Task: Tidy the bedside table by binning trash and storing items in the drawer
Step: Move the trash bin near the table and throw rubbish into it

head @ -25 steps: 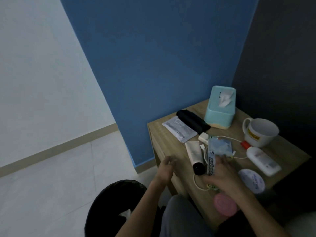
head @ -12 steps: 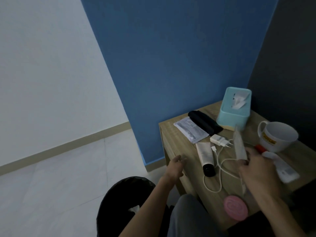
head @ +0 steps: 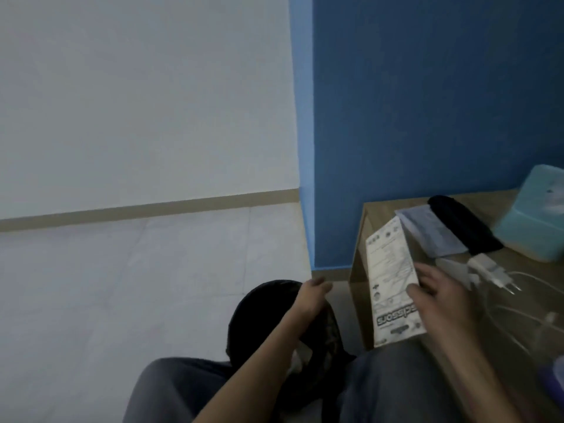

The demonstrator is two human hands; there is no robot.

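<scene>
- The left hand (head: 311,296) hung over the black bin (head: 283,337) on the floor, fingers loosely curled and holding nothing; its grip was slack and part open, well apart from the packet.
- The bin stood just beside the worktop's (head: 381,209) left edge, between the person's knees, with a bit of pale rubbish showing inside it.
- The packet (head: 392,282), a flat white printed card with "scissors" lettered near its lower end, was held in the air at the front left corner of the worktop, above the knee and to the right of the bin.
- It looked light and thin, stiff enough to stand straight without drooping, and I judged it would bend or crease if pinched hard. Whether anything was left in it I could not tell.
- The right hand (head: 439,296) held it by the right-hand long edge, about the middle, fingers (head: 416,291) lying across the printed face; the thumb was hidden behind. That grip was narrow, a flat pinch on the card.
- A pinch on the edge seemed the sensible hold for so flat a thing, and it should drop cleanly once let go.
- Its long axis ran from near the knee up and slightly left, towards the blue wall; the lettering read upside down from the wearer's side.
- Further right on the worktop lay a grey pouch (head: 433,232), a dark case (head: 464,224), a white charger (head: 491,270) with its cable, and a teal tissue box (head: 537,215).
</scene>
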